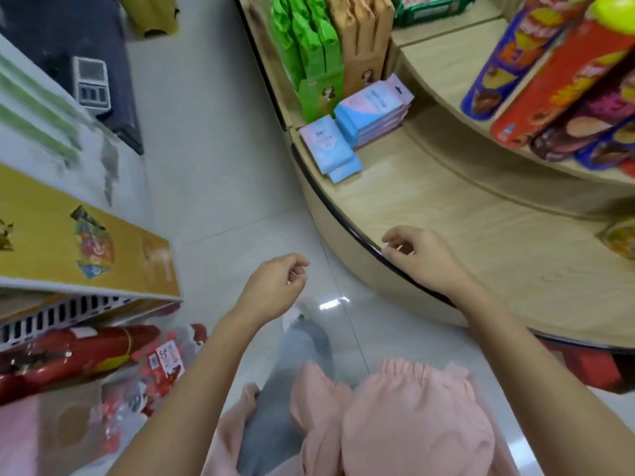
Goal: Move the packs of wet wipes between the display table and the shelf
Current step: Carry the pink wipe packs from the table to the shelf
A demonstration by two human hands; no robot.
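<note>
Now your left hand (275, 286) and right hand (421, 257) hang empty, fingers loosely curled, ready for the stacked pale-blue plastic wipe packs (371, 109).

Lettering on wipe packs (372, 108) and cans (563, 84) is unreadably blurred.

One head-worn wide-angle view; looks steeply down, forward, close over floor (220, 187) and display table (429, 207).
</note>
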